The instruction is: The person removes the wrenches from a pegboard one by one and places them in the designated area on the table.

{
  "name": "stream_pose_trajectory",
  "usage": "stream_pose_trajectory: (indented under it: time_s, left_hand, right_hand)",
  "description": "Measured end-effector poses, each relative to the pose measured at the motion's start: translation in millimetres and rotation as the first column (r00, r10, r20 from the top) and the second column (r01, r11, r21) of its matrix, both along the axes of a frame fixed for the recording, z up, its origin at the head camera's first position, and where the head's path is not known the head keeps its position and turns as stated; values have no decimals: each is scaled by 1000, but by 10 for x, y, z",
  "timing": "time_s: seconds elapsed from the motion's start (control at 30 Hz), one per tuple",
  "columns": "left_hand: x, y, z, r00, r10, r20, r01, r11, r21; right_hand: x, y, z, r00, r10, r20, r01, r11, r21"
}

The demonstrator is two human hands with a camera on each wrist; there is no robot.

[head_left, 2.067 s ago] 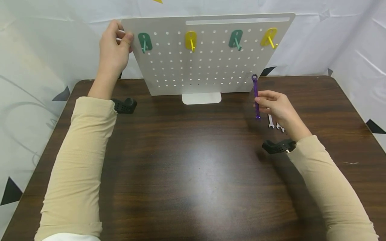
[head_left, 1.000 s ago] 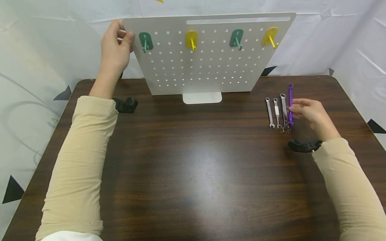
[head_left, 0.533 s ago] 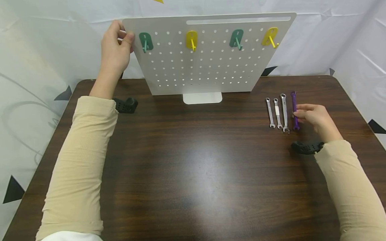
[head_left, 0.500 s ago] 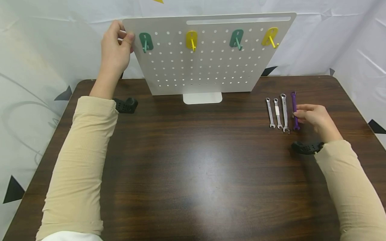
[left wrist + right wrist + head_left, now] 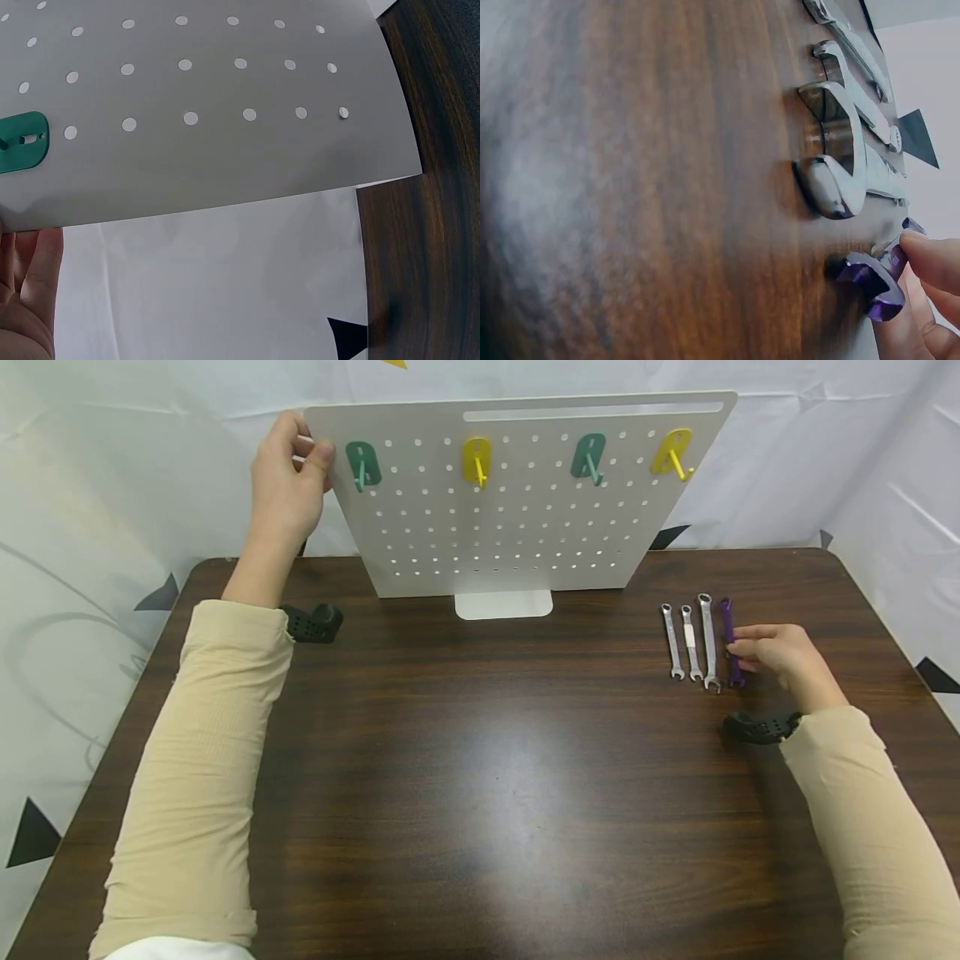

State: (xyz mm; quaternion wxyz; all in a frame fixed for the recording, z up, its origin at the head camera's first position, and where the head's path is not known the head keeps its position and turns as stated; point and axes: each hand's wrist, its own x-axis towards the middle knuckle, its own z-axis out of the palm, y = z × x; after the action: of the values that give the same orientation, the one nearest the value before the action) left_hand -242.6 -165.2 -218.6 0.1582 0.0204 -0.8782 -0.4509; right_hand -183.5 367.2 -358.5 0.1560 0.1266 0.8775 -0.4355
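Note:
In the head view my left hand (image 5: 287, 477) grips the upper left edge of a grey pegboard (image 5: 510, 527) between thumb and fingers. Two green hooks (image 5: 363, 464) and two yellow hooks (image 5: 476, 462) line its upper part. At the table's right my right hand (image 5: 780, 658) pinches a purple combination wrench (image 5: 729, 622) near its middle. The right wrist view shows its open-ended jaw (image 5: 874, 285) close over the wood, the thumb on the shaft. Just left of it lie three silver wrenches (image 5: 708, 643), roughly parallel, open ends toward me.
The dark brown wooden table (image 5: 480, 760) spreads out before me. The pegboard's white foot (image 5: 503, 604) juts forward onto it. Behind hangs white sheeting (image 5: 765, 468) with black triangles. Black wrist cameras (image 5: 311, 623) sit below both hands.
My right hand has carried the purple wrench from beside the pegboard to the right and down, setting it beside the silver wrenches, shifting it slightly toward me lately. My left hand stays on the board.

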Motion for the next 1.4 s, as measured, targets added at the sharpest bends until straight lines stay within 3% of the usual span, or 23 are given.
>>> stream_pose_trajectory:
  time_s: [0.37,1.17,1.4]
  left_hand:
    - [-2,-16,-12,1000,0,-7,0,1000,4]
    - [-1,19,5,1000,2,-5,-2,1000,0]
    - [1,3,-1,1000,-22,-1,22,998,58]
  right_hand:
    - [2,-38,28,999,-44,-2,44,998,53]
    - [39,-17,-1,993,-104,-56,105,994,15]
    - [61,-46,55,992,-118,-49,118,993,-1]
